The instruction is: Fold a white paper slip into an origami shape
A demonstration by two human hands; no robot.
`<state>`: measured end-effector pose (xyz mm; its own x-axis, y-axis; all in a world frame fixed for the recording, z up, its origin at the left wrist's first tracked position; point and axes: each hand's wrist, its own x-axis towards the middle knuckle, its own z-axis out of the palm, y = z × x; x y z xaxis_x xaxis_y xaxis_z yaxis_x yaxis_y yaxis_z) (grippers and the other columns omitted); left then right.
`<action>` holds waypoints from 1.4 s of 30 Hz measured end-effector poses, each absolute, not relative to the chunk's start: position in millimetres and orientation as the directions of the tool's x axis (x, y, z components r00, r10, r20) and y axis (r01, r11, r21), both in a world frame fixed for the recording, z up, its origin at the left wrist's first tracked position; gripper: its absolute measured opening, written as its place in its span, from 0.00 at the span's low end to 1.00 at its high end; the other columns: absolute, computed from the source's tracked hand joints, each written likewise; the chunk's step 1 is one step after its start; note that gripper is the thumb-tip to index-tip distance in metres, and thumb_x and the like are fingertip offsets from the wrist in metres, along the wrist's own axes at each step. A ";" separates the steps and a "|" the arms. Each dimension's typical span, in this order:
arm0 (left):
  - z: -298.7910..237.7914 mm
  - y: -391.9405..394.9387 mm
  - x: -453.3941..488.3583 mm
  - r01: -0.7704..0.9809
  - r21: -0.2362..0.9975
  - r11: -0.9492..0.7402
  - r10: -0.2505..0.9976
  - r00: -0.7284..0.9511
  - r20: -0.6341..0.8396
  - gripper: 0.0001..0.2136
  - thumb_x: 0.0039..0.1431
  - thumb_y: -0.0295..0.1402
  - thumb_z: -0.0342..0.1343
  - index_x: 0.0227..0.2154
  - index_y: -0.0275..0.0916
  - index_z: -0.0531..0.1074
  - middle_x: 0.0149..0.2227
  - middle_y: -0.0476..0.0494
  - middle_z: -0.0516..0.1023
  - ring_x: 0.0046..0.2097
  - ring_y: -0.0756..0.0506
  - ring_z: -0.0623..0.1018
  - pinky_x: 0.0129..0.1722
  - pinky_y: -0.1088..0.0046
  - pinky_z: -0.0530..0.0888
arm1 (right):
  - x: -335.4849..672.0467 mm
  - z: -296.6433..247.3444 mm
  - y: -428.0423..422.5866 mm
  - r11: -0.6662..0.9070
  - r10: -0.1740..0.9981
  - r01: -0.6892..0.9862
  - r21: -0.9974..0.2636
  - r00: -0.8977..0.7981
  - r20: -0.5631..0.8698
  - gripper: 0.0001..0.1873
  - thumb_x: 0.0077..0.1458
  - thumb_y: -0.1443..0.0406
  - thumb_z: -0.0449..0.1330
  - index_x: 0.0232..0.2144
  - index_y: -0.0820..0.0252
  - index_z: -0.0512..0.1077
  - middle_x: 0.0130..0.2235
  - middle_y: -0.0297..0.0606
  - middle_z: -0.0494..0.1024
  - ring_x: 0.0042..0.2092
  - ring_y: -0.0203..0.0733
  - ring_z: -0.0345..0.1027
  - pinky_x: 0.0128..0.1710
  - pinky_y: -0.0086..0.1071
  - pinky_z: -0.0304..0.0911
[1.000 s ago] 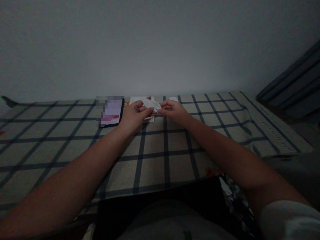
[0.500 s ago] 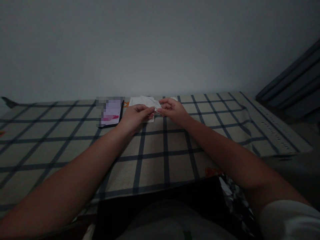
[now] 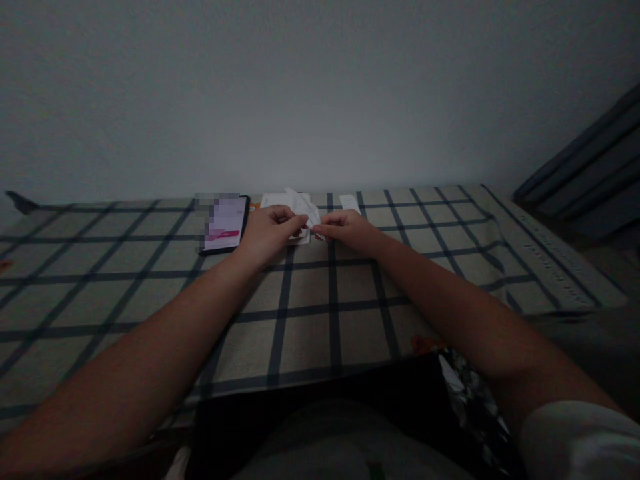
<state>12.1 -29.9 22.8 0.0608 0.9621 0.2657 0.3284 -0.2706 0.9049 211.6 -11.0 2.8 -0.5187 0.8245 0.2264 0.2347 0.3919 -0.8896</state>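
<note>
Between my two hands is a folded piece of white paper (image 3: pixel 303 203), raised a little at a slant. My left hand (image 3: pixel 273 230) pinches its left side between thumb and fingers. On the other side, my right hand (image 3: pixel 345 230) is closed on the lower right corner, thumb and fingertips together. Under and behind the left hand lies a flat white sheet or pad (image 3: pixel 273 199), partly covered by the hand and the folded paper. A small white paper strip (image 3: pixel 349 202) rests just behind the right hand.
A tablet or large phone with a lit screen (image 3: pixel 227 217) lies left of my left hand. The checked cloth (image 3: pixel 310 287) covers the table, which meets a plain wall (image 3: pixel 320 100). A dark curtain (image 3: pixel 590 160) hangs at the right.
The folded paper has turned to a steeper slant and looks narrower. My right hand has moved slightly down and its fingers have drawn in, showing more of the strip behind it.
</note>
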 end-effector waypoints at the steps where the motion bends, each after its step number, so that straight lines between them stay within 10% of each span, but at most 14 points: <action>1: 23.9 -30.8 12.6 0.346 0.895 -0.282 0.958 0.060 0.279 0.10 0.50 0.35 0.64 0.18 0.37 0.74 0.22 0.46 0.77 0.26 0.49 0.74 0.26 0.75 0.68 | 211.4 2.7 -10.9 0.388 0.826 0.243 -0.889 -0.520 0.218 0.21 0.55 0.50 0.62 0.29 0.64 0.75 0.25 0.30 0.68 0.30 0.34 0.58 0.31 0.30 0.52; 26: 12.3 -26.5 14.1 0.062 0.976 -0.210 0.972 0.120 0.201 0.17 0.55 0.50 0.61 0.25 0.39 0.72 0.24 0.48 0.74 0.27 0.49 0.74 0.32 0.73 0.73 | 204.6 -1.1 -8.3 0.421 0.831 0.170 -0.891 -0.466 0.303 0.19 0.55 0.51 0.62 0.25 0.62 0.71 0.26 0.33 0.72 0.30 0.34 0.63 0.32 0.30 0.57; 42: 22.0 -28.6 11.7 0.317 0.885 -0.342 0.939 0.085 0.333 0.12 0.55 0.40 0.62 0.22 0.39 0.72 0.20 0.50 0.71 0.24 0.51 0.69 0.26 0.75 0.65 | 213.3 -6.2 -4.6 0.374 0.826 0.197 -0.906 -0.514 0.230 0.21 0.53 0.49 0.65 0.31 0.63 0.78 0.30 0.35 0.77 0.32 0.35 0.66 0.34 0.29 0.60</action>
